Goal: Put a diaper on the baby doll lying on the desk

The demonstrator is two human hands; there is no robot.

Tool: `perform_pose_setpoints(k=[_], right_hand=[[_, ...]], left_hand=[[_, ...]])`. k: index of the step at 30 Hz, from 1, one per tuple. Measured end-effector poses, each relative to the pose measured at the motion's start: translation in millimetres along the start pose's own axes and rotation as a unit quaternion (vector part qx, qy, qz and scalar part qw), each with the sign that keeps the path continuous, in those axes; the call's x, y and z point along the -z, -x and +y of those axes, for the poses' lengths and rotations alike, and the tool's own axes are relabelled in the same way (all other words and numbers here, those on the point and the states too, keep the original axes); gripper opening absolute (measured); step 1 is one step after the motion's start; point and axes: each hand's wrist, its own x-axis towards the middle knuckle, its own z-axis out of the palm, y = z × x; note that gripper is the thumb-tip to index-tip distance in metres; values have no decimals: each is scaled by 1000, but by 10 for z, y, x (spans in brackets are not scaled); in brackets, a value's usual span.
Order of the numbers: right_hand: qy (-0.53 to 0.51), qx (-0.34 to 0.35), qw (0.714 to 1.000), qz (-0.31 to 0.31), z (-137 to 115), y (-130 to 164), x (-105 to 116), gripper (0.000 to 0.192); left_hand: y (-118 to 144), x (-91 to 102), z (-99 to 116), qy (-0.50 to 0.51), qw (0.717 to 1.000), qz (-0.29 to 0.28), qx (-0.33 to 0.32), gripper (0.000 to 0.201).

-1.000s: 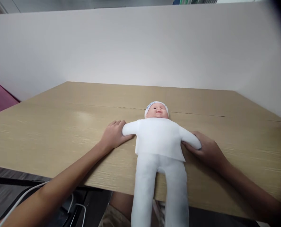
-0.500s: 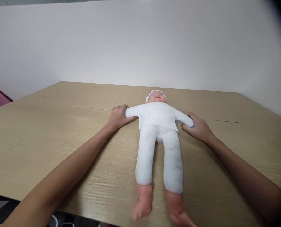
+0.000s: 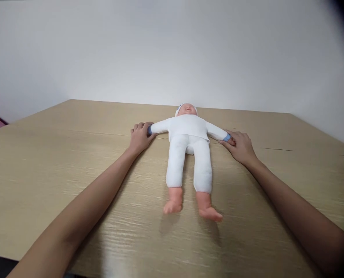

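doll [image 3: 189, 148] lies between my hands, long axis running away from me | left hand [image 3: 140, 136] fingers clasp its one cuff; right hand [image 3: 240, 146] fingers pinch the other | on desk [image 3: 59, 162]

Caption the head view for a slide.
Left hand and right hand grip the outstretched arms of a white-clothed baby doll lying face-up on a light wooden table.

I slid the doll [image 3: 189, 150] further onto the surface [image 3: 73, 173]; its bare feet now rested there. My left hand [image 3: 139, 137] and right hand [image 3: 240, 146] moved along with its arms.
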Motion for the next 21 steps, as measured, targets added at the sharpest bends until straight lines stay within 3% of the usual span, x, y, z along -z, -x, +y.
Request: perform_pose_setpoints(k=[4, 8, 11, 14, 16, 18, 20, 21], right_hand=[[0, 14, 1000, 7, 18, 31, -65, 73], [26, -26, 999, 26, -87, 217, -83, 83], [31, -59, 997, 40, -273, 419, -48, 84], [2, -65, 996, 66, -660, 588, 106, 73], [-42, -50, 994, 82, -1043, 731, 307, 67], [-93, -34, 991, 95, -1458, 1023, 558, 60], [-139, -48, 983, 114, -1800, 1565, 795, 62], [-161, -86, 975, 125, -1918, 1932, 889, 69]], left_hand=[[69, 73, 23, 8, 1000, -16, 9, 60], [262, 179, 51, 8, 999, -24, 34, 63], [427, 228, 62, 2, 998, -25, 66, 66], [537, 307, 163, 27, 996, 10, 89, 68], [647, 462, 359, 66, 992, 44, 97, 64], [919, 745, 683, 115, 988, 63, 86, 59], [1455, 1133, 1093, 175, 979, 63, 81, 59], [1823, 1338, 1303, 200, 974, 31, 96, 59]])
